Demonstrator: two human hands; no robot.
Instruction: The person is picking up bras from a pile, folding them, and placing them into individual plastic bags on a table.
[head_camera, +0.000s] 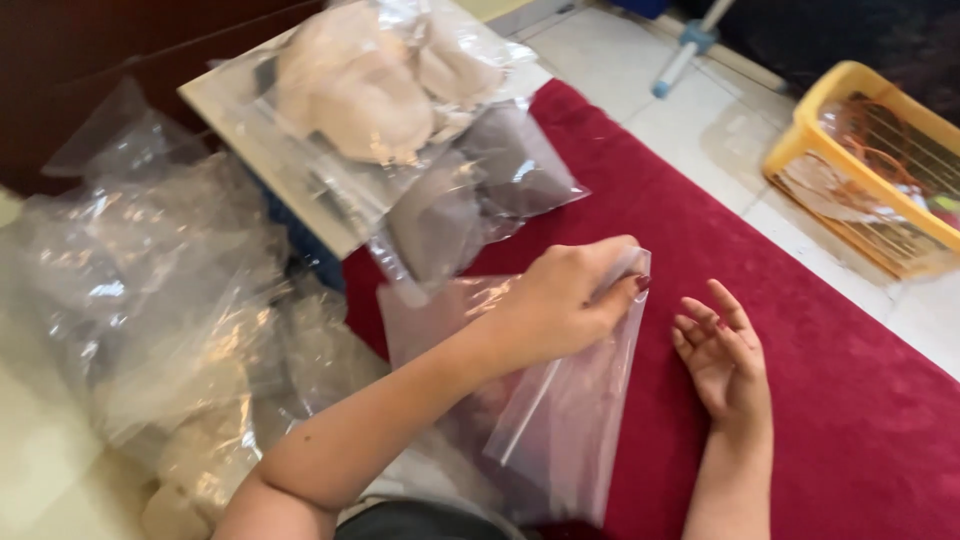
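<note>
1 clear zip bag (570, 420) runs off the bottom edge; my left hand (565, 300) pinches its top corner, my right hand (725, 355) lies open, empty.

The left hand (570, 300) pinches the top corner of an empty clear zip bag (560, 420) lying on the red carpet (800, 400). The right hand (725, 355) rests open at 3 o'clock of it, palm up, holding nothing. At 11 o'clock lie bagged cream and grey items (400, 120). At 2 o'clock stands a yellow basket (815, 110).
</note>
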